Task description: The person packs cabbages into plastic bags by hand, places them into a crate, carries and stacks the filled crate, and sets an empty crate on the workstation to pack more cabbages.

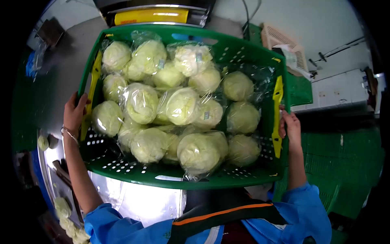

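A large green plastic crate [227,179] with perforated walls hangs in front of my body, raised between both arms. Inside lie several pale green cabbages [141,103], most wrapped in clear film, a few with small labels. My left hand [76,112] is closed around the crate's left end, by a yellow handle piece [94,77]. On the opposite end, my right hand [289,124] grips the rim beside another yellow handle piece [278,118]. Some fingers of each hand are hidden by the crate walls.
A machine with a yellow roller [151,17] stands beyond the crate. Loose cabbages [61,207] lie at lower left near a metal surface. A beige basket [284,42] sits at upper right, and green crates [341,171] stand to my right.
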Motion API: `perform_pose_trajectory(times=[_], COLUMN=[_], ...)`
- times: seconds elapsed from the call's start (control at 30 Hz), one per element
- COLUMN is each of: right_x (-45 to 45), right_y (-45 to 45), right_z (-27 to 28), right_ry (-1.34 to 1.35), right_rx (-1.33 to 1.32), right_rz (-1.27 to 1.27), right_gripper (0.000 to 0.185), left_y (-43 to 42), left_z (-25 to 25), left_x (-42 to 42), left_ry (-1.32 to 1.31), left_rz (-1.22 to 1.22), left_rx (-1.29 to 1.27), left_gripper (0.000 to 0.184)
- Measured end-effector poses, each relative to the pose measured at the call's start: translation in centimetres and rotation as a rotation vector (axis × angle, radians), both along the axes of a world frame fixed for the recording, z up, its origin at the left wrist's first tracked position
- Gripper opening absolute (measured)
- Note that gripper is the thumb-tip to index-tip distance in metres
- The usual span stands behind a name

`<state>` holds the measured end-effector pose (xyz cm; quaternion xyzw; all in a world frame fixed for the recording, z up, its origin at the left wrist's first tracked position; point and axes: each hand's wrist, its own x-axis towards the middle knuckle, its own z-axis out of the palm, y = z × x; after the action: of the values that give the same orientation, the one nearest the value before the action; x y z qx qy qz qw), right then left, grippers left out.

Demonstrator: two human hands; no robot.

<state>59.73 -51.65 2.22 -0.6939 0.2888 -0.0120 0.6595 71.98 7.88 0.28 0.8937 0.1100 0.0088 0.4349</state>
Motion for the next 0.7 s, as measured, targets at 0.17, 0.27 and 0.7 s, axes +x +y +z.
perform_pose_trajectory(times=[0.17, 0.27, 0.7], right_x=[-1.1, -3.3, -12.2], right_y=[-0.3, -0.4, -1.8], right_z=[0.5, 1.3, 5.8], right_ry=[0.045, 0.006, -0.14], right_rx=[0.01, 0.198, 0.146], right_rz=[0.017, -0.024, -0.202], right_gripper=[0.021, 0.025, 0.03], left_y=[-0.2, 0.8, -2.9], left_z=[0.1, -0.8, 5.6], left_x=[0.3, 1.9, 3.1], left_ry=[-0.044, -0.022, 0.029], left_rz=[0.016, 0.041, -0.245], left_rx=[0.201, 0.22, -0.098], left_gripper=[0.034, 0.033, 0.016])
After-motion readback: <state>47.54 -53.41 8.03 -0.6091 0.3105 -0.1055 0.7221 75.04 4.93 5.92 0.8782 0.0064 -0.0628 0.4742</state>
